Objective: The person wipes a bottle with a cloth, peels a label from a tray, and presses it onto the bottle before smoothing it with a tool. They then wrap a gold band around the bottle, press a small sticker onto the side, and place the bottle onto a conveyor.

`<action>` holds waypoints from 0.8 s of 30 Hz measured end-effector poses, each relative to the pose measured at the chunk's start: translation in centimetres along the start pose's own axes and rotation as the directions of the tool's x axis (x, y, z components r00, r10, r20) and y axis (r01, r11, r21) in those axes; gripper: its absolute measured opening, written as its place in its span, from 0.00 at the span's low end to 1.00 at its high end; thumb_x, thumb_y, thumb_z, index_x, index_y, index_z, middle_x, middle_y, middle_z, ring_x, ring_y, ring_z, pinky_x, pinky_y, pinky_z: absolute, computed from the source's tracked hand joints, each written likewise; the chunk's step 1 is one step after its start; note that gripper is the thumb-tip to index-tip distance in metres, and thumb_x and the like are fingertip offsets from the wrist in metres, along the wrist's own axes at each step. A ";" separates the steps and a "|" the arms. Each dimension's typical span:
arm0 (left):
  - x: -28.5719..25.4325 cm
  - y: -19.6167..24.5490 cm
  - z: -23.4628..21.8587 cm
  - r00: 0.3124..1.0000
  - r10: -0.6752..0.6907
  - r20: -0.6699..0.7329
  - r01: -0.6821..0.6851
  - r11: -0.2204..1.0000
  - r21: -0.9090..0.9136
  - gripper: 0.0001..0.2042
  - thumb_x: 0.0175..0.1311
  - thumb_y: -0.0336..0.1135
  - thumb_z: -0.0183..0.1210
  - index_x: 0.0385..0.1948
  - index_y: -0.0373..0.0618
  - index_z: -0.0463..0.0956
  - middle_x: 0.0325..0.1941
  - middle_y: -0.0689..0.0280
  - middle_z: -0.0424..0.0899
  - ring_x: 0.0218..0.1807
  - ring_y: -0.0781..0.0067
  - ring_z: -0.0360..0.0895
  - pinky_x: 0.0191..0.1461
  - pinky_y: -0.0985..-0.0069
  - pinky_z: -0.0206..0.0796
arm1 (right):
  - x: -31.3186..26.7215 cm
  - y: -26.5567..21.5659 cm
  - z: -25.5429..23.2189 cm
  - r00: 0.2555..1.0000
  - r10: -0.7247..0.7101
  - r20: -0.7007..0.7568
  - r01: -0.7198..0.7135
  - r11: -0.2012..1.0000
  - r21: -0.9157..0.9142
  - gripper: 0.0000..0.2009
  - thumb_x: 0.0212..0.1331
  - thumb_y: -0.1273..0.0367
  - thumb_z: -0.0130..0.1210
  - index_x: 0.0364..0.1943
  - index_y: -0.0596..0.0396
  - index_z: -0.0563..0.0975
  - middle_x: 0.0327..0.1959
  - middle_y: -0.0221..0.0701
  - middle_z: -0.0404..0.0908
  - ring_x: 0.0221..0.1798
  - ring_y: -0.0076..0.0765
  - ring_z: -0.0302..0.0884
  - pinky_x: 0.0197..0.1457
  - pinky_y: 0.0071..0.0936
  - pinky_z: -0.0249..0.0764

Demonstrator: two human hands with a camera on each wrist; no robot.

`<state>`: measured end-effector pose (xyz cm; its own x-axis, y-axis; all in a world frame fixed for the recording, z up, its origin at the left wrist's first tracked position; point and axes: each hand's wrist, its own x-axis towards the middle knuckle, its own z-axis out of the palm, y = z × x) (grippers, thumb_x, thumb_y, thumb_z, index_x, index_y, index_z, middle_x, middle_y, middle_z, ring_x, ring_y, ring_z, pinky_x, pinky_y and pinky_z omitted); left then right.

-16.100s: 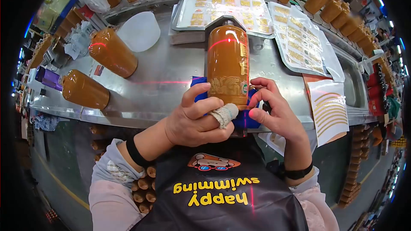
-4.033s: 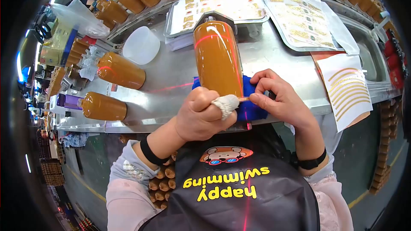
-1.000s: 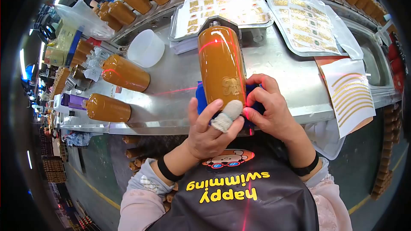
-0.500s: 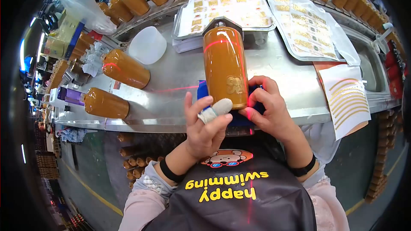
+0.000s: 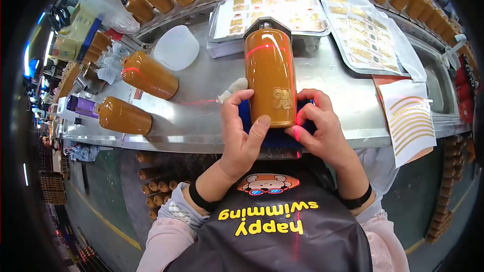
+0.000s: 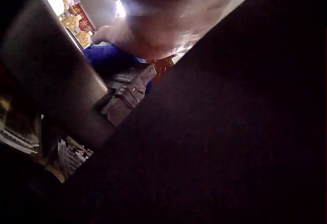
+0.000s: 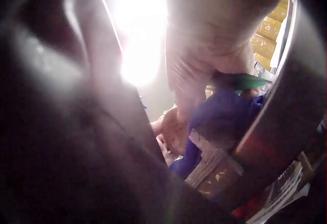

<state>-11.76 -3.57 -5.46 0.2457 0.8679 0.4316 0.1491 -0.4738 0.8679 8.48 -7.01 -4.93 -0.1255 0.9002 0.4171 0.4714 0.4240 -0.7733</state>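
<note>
In the head view, a glossy amber-brown bottle (image 5: pixel 267 65) lies in a stand, its neck in a dark angular bracket (image 5: pixel 268 22) and its base toward me over blue cloth (image 5: pixel 282 140). A gold emblem (image 5: pixel 283 98) sits low on its side. My left hand (image 5: pixel 241 136) holds the bottle's lower left, thumb on the base edge; a knitted cot (image 5: pixel 235 88) covers one finger. My right hand (image 5: pixel 322 128) grips the lower right side with curled fingers, thumb at the base. In the right wrist view, a green pointed thing (image 7: pixel 250 82) shows by that hand. The left wrist view is mostly dark.
Two similar bottles (image 5: pixel 150 75) lie left on the steel table (image 5: pixel 201 126), near a white plastic bowl (image 5: pixel 176 48). Behind are trays with sticker sheets (image 5: pixel 275 7) and label sheets (image 5: pixel 360 30). A sheet of gold arcs (image 5: pixel 406 121) overhangs the right front edge. Several bottles line the back.
My left hand has gone from the front of the base to the bottle's left side. The emblem has shifted right as the bottle turned. My right hand stays near the lower right side.
</note>
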 end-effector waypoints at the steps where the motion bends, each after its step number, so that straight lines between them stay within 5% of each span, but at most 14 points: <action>1: 0.0 0.1 0.1 1.000 -0.012 0.000 0.012 1.000 0.002 0.23 0.66 0.36 0.58 0.59 0.38 0.62 0.56 0.57 0.65 0.61 0.62 0.62 0.67 0.68 0.52 | 0.0 0.0 0.0 1.000 -0.002 -0.001 0.002 1.000 -0.003 0.14 0.46 0.70 0.69 0.27 0.56 0.72 0.51 0.42 0.70 0.58 0.51 0.65 0.61 0.41 0.65; 18: 0.4 0.2 0.4 0.999 -0.047 0.013 0.048 0.996 -0.081 0.27 0.65 0.39 0.60 0.60 0.36 0.60 0.57 0.57 0.64 0.61 0.64 0.62 0.67 0.69 0.52 | 0.0 -0.3 0.0 1.000 -0.003 -0.021 0.003 1.000 -0.007 0.14 0.45 0.71 0.69 0.26 0.56 0.71 0.51 0.43 0.71 0.57 0.52 0.66 0.60 0.41 0.65; 21: 0.6 0.2 0.3 1.000 -0.011 0.026 0.010 0.998 0.065 0.28 0.65 0.39 0.60 0.61 0.36 0.59 0.58 0.57 0.63 0.62 0.64 0.61 0.67 0.69 0.52 | 0.0 -0.2 0.0 1.000 -0.016 -0.027 0.016 1.000 -0.017 0.14 0.45 0.71 0.69 0.27 0.56 0.71 0.50 0.43 0.71 0.57 0.52 0.66 0.60 0.41 0.65; 24: 0.6 0.2 0.5 1.000 0.001 -0.003 -0.001 1.000 0.031 0.26 0.63 0.37 0.61 0.59 0.35 0.61 0.59 0.54 0.66 0.62 0.58 0.63 0.68 0.65 0.52 | 0.0 -0.2 0.1 0.999 -0.014 -0.032 0.014 1.000 -0.004 0.14 0.45 0.71 0.68 0.27 0.56 0.71 0.50 0.43 0.71 0.57 0.53 0.66 0.60 0.41 0.65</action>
<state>-11.10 -3.26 -5.17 0.2433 0.8679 0.4331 0.1787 -0.4790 0.8595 8.33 -7.13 -4.80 -0.1045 0.8904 0.4430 0.4727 0.4364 -0.7656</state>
